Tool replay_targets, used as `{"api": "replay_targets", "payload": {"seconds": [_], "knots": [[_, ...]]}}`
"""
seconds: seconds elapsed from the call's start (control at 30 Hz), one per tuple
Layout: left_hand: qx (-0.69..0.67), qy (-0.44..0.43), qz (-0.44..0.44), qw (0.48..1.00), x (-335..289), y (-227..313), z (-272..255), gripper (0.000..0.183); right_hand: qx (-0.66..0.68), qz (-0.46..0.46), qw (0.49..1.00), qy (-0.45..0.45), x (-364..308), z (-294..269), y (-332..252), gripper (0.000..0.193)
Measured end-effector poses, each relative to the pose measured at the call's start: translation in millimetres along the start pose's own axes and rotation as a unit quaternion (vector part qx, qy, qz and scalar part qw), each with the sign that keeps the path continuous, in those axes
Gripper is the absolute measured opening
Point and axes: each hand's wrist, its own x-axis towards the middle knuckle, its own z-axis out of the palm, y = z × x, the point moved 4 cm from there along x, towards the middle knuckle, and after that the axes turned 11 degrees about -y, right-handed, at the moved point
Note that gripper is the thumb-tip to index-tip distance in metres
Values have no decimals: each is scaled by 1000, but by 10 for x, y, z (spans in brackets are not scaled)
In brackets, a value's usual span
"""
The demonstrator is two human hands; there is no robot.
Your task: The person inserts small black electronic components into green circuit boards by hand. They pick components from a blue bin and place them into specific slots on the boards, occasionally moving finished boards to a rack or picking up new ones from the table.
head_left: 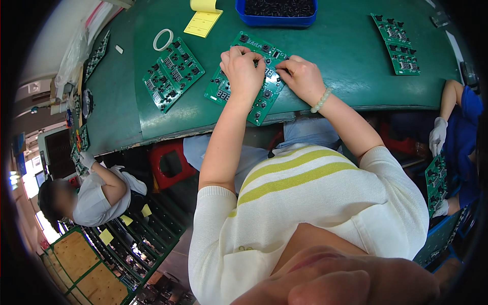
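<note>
Pressing small black caps onto the green circuit board (247, 96) at table centre, left hand (242, 71) was curled fingers-down on it, right hand (303, 77) pinched at its 3 o'clock edge, contents not visible; remaining bare positions likely needed caps from the blue tray (277, 19) at 12 o'clock.

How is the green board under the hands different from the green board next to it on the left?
The middle board has the left hand and right hand pressing on it; the left board lies untouched. The middle board overhangs the table edge; the left board doesn't. Both carry black parts.
</note>
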Motion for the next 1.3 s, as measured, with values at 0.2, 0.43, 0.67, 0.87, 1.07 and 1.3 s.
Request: {"api": "replay_targets", "payload": {"seconds": [0.2,0.43,0.67,0.87,1.07,1.3], "knots": [[54,-26,-11,998,47,99,-32,9,-72,-1,995,-64,76,-23,-23,11],[136,-64,56,987,104,173,-9,7,-134,3,980,-145,240,-91,-92,12],[-69,90,78,990,-243,184,-257,12,651,215,712,-151,-7,-76,201,21],[-166,23,101,981,-634,447,-206,15,729,223,605,-231,-308,25,-22,21],[-269,-92,17,959,-698,298,-204,19,760,241,549,-250,-473,251,-122,15],[-200,-64,98,973,-699,286,-325,16,759,273,545,-228,-449,329,-93,23]]}}
